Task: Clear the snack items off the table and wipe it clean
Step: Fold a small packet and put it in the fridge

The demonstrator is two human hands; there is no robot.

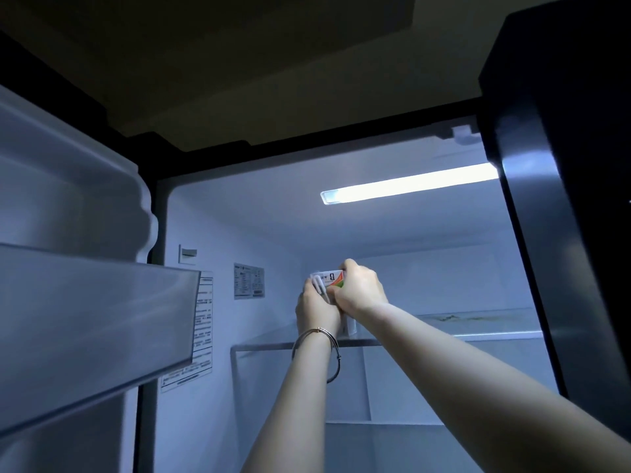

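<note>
Both arms reach up into an open fridge, and the two hands meet around a small white carton with an orange and green corner. It is held just above the left end of the glass shelf. The left hand grips the carton from its left side and below, fingers curled up against the face where a wrapped straw is fixed. The right hand clamps it from above and from the right, fingers bent over the top edge and thumb pressed to the front. A thin bracelet hangs on the left wrist, level with the shelf's front edge.

The hands cover the carton's lower part. A pale bit shows beneath them close to the shelf, but whether it touches the glass is hard to tell.

High above the shelf, a light strip glows in the fridge ceiling. Left of the shelf, printed stickers sit on the inner side wall. Further left, the open door carries a clear door bin, roughly level with the shelf.
</note>
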